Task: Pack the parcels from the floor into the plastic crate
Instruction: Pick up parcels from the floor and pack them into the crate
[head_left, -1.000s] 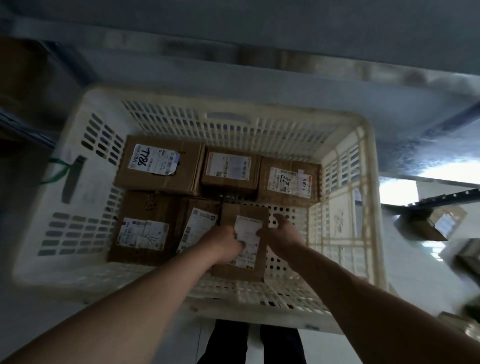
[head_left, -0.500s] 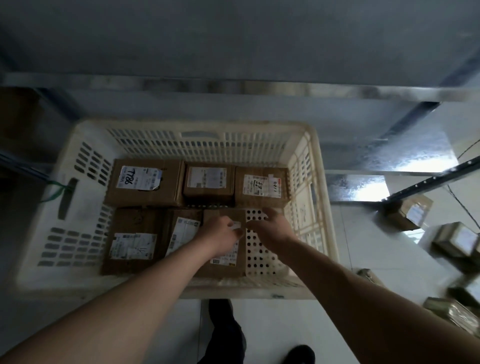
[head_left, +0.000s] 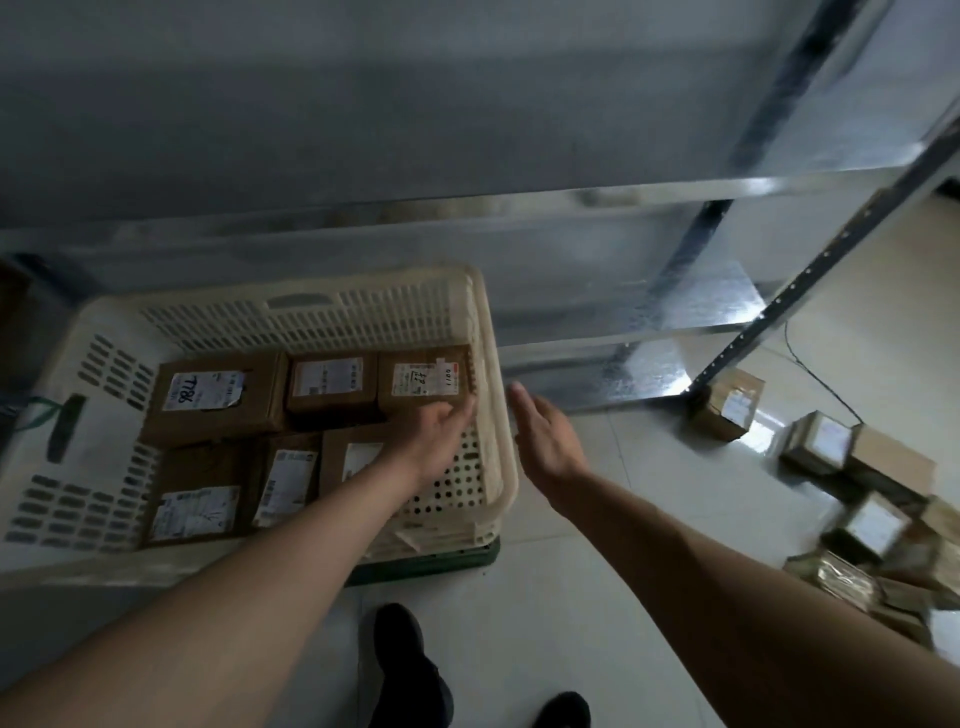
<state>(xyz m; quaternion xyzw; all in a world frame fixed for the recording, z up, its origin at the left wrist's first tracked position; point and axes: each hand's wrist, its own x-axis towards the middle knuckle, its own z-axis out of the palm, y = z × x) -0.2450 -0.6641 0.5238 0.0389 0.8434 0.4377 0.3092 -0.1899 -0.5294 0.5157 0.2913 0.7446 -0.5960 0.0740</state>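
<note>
A cream plastic crate stands on the floor at the left, holding several brown cardboard parcels with white labels, such as the one marked "T786". My left hand hovers inside the crate over its right side, fingers spread, holding nothing, just above the small parcel lying at the front right. My right hand is outside the crate, just right of its rim, open and empty. More parcels lie scattered on the floor at the right.
A metal shelving rack runs behind the crate, its slotted upright reaching the floor at the right. A dark green base sits under the crate. My black shoes stand on the pale tiled floor below.
Both hands have let go of the small parcel, which now lies in the crate. My right hand has come out over the rim to the right. The view has swung right toward the floor parcels.
</note>
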